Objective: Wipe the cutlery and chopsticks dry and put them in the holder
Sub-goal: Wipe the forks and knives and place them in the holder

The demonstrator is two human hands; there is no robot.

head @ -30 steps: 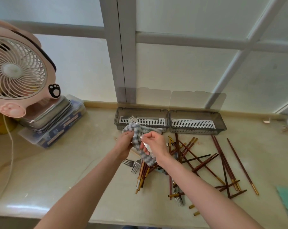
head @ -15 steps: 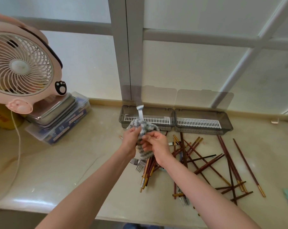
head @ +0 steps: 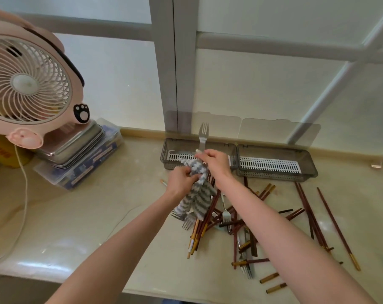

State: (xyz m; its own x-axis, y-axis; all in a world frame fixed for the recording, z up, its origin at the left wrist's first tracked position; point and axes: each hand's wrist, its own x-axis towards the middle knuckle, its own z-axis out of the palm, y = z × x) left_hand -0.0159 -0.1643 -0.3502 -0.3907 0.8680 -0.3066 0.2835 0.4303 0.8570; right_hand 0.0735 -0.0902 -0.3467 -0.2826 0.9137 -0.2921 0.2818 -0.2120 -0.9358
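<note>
- the right hand (head: 215,163) pinches a fork (head: 203,133) low on its handle, fingers curled round it, tines pointing up. held that way, the whole upper length stands free for the cloth to run along.
- the left hand (head: 181,178) grips a grey-and-white striped cloth (head: 197,194), bunched in the fist just beside the right hand. the loose end hangs down over the pile below.
- the fork is in the air, in front of the left compartment of the holder (head: 168,150), so the drop-in looks like a short move once it is dry.
- the holder sits against the window at the back of the table (head: 76,216), two smoky trays side by side with white slotted inserts, likely so drips drain. their clear lids (head: 280,132) lean open against the glass, keeping both trays reachable.
- something silvery seems to lie in the left compartment; i cannot tell what it is. the right one looks bare.
- the chopsticks (head: 306,207) lie scattered and crossed on the table in front of the holder, with other forks (head: 187,223) mixed in near the cloth's tail. by my reading most of the job is yet to do.
- a pink fan (head: 28,84) stands at the left, beside stacked steel trays (head: 72,145) on a plastic box, well apart from the work.
</note>
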